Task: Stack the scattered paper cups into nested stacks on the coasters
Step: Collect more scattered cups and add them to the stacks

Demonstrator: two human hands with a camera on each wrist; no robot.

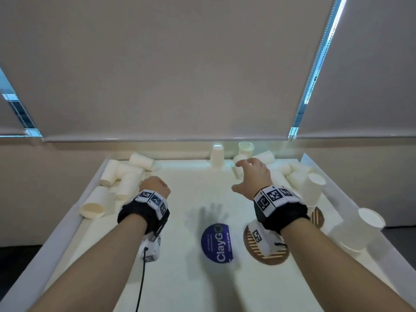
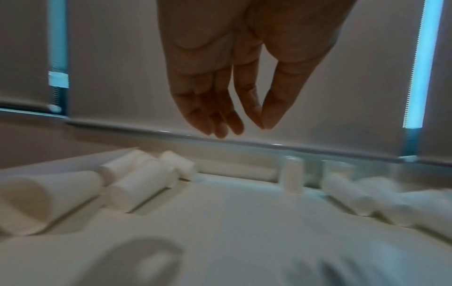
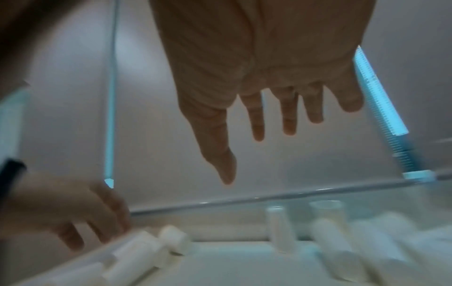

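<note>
Both hands hang empty above the white tabletop: the left hand has its fingers loosely drooped beside the toppled paper cups at the left edge, the right hand is spread wide over cups at the far right. Near the wrists lie a blue coaster and a striped wooden coaster

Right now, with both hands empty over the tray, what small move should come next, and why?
Probably lower the right hand onto the cup lying just beyond its fingertips and grip it. Its fingers are spread and hold nothing, that cup looks nearest, and the blue coaster sits bare. The left hand hangs empty above the left pile.
</note>
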